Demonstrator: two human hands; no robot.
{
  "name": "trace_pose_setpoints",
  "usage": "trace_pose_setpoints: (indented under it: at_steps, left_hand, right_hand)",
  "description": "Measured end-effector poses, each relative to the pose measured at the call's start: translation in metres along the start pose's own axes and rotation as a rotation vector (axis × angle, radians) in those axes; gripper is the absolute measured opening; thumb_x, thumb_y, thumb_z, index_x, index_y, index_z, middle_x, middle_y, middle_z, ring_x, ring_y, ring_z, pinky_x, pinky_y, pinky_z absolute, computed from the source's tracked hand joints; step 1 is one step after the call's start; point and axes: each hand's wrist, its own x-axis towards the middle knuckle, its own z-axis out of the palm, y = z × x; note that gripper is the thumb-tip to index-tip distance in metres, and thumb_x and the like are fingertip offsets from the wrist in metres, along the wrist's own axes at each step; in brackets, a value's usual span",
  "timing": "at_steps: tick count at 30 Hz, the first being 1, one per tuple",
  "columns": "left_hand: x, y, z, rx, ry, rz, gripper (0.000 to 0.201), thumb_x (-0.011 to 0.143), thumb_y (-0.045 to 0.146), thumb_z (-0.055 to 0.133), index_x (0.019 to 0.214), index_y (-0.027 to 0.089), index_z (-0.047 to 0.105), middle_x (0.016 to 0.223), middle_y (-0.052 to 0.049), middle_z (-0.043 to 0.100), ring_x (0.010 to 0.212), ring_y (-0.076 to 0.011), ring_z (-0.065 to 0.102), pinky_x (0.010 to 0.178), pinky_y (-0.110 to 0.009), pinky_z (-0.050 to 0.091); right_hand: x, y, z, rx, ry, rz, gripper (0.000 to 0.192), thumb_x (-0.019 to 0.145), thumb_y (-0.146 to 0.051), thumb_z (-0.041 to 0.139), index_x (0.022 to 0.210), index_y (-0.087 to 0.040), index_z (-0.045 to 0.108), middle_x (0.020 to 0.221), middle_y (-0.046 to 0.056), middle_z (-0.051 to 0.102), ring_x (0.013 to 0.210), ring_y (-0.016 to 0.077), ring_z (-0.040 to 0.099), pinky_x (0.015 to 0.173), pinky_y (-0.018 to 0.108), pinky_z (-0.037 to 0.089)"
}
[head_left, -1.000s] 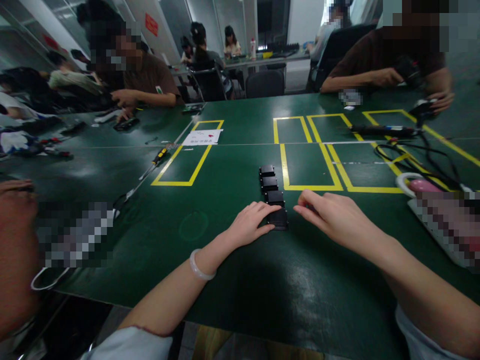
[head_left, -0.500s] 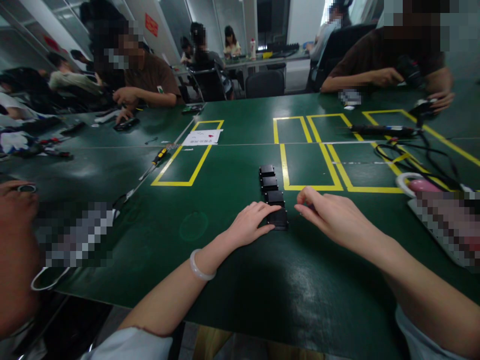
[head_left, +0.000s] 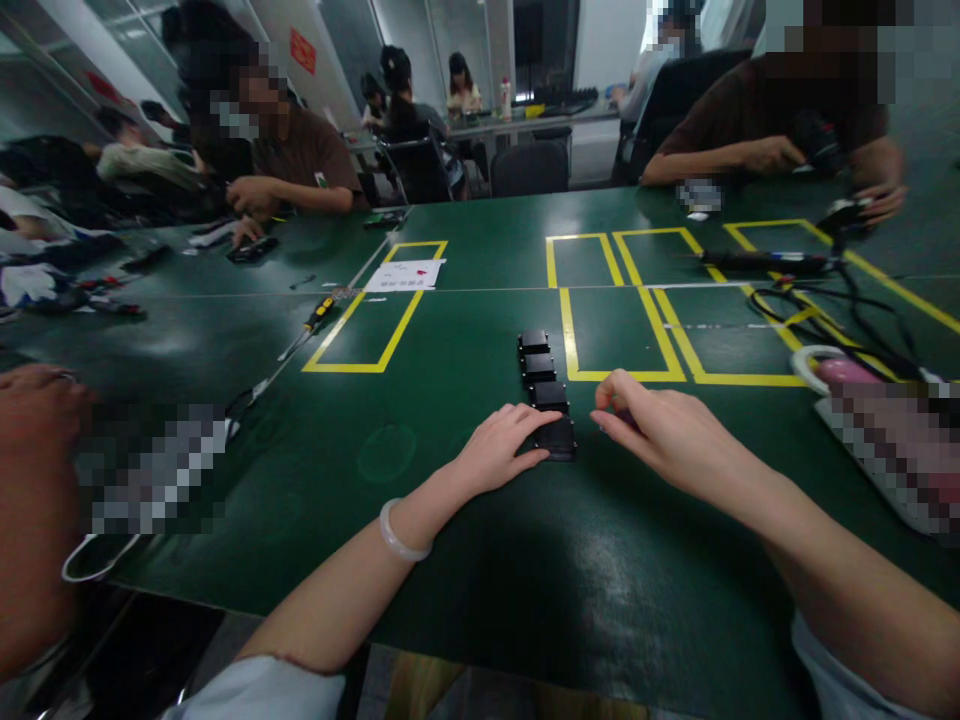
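Several small black rectangular blocks with tiny bright studs at their sides stand in a row on the green table, running away from me. My left hand (head_left: 506,447) is at the nearest black block (head_left: 556,436), its index finger along the far edge and its thumb at the near left corner. Behind it are another black block (head_left: 550,393) and further ones (head_left: 538,364). Just right of the row, my right hand (head_left: 660,425) hovers apart from the blocks with fingers curled in. Whatever it may hold is hidden or too small to make out.
Yellow tape rectangles (head_left: 626,376) mark the green table (head_left: 465,560). A yellow-black screwdriver (head_left: 320,314) and a white paper (head_left: 405,275) lie left of centre. Black cables (head_left: 810,300) and a dark pen-like tool (head_left: 769,261) are at right. Co-workers sit opposite; a person's arm (head_left: 37,500) is at left.
Both my hands and the blocks stay practically where they were. At the left edge, the neighbouring person's hand has shifted slightly.
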Motion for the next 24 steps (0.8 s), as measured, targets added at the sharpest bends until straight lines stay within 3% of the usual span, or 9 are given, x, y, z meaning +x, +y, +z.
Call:
trace_pose_setpoints:
  at_steps: [9,17,24]
  left_hand:
    - [-0.0003,-0.0009,0.0002,0.007,-0.006,0.003,0.049,0.093,0.035,0.054,0.138,0.030,0.037,0.119,-0.006,0.053,0.106,-0.0232,0.049,0.090,-0.038,0.043]
    - [-0.0004,-0.0007,0.0001,-0.003,-0.001,0.002,0.049,0.093,0.036,0.054,0.138,0.030,0.038,0.119,-0.006,0.053,0.106,-0.0232,0.049,0.090,-0.038,0.043]
    - [-0.0004,-0.0005,-0.0007,-0.006,-0.006,-0.003,0.049,0.093,0.036,0.053,0.138,0.031,0.037,0.119,-0.006,0.053,0.105,-0.0232,0.049,0.090,-0.038,0.043]
  right_hand:
    - [0.0011,-0.0050,0.0004,-0.081,0.029,-0.027,0.022,0.095,-0.040,0.037,0.088,-0.022,0.048,0.065,0.000,0.060,0.055,0.0152,0.054,0.051,0.025,0.027]
    - [-0.0006,-0.0086,-0.0020,-0.094,-0.003,0.001,0.018,0.093,-0.030,0.036,0.105,-0.020,0.044,0.072,0.001,0.062,0.062,0.0178,0.059,0.057,0.027,0.033]
    - [-0.0003,-0.0090,-0.0035,-0.144,-0.018,-0.024,0.024,0.096,-0.040,0.034,0.091,-0.022,0.049,0.069,0.001,0.061,0.060,0.0176,0.055,0.054,0.027,0.029]
